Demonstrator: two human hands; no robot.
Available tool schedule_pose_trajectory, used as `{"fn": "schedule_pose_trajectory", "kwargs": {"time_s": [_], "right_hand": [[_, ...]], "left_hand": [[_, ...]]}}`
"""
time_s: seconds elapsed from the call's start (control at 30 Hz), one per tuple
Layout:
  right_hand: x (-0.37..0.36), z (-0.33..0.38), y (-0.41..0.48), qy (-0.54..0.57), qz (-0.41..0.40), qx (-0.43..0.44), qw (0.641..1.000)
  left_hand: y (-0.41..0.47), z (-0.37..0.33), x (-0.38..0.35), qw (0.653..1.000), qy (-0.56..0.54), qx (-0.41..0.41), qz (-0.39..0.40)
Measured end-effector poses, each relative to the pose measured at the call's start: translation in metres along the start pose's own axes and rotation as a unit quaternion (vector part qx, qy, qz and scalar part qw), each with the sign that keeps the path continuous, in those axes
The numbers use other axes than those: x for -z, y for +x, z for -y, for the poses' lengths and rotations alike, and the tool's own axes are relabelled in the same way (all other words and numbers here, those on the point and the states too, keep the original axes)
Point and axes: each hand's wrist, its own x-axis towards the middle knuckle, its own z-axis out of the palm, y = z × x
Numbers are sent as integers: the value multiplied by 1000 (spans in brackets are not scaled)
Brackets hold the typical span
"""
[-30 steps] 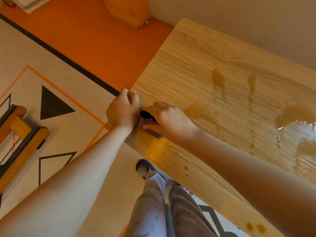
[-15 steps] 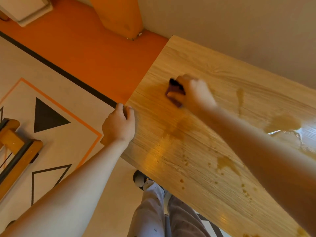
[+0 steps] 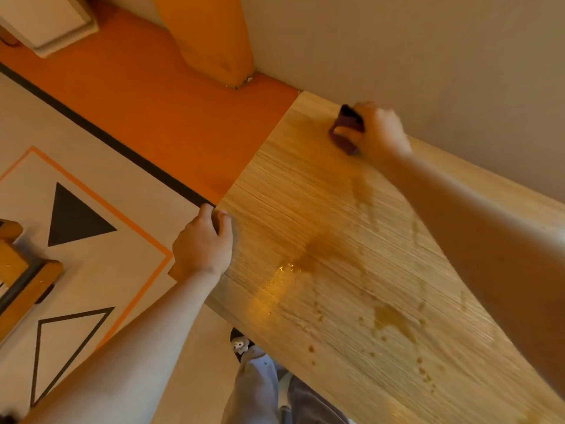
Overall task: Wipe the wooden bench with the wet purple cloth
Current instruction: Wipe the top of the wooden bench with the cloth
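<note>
Two hands are working at separate spots on the wooden bench. R hand is gripping the purple cloth, fingers curled round it w/ the bunched end sticking out on the side away from the wrist. It is pressing the cloth down at the far corner of the top, just beside the wall. Prob. a balled-up cloth is giving firmer pressure than a flat one & is getting right into that corner.

L hand is sitting on the bench's short end edge near the closer corner, fingers curling over the edge. It looks like it's bracing the body while the R arm is stretching across.

Wet patches & drips are showing darker on the wood btwn the hands & nearer the person, one spot glinting, so I'm judging much of the top is needing more passes. Cloth seems to be touching the wood, though the pic is blurring a bit there. Legs are standing close to the long near edge, prob. for reach.
</note>
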Motion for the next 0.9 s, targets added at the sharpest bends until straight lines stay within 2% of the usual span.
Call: {"fn": "schedule_pose_trajectory", "kwargs": {"time_s": [0.07, 0.17, 0.33, 0.4, 0.5, 0.7, 0.9], "right_hand": [[5, -11, 14, -15, -21, -27, 999], [-4, -9, 3, 0, -42, -19, 999], [-27, 13, -52, 23, 44, 123, 991], [-24, 11, -51, 8, 58, 144, 988], [-11, -2, -27, -4, 27, 109, 994], [16, -40, 17, -17, -52, -13, 998], [20, -50, 15, -20, -79, -61, 995]], "left_hand": [[0, 1, 0, 1000, 3, 2, 1], [1, 3, -1, 1000, -2, 1, 5], [2, 1, -1, 1000, -2, 9, 5], [2, 0, -1, 1000, 0, 10, 3], [2, -1, -1, 1000, 3, 11, -2], [1, -1, 0, 1000, -6, 0, 2], [1, -1, 0, 1000, -7, -6, 4]]}}
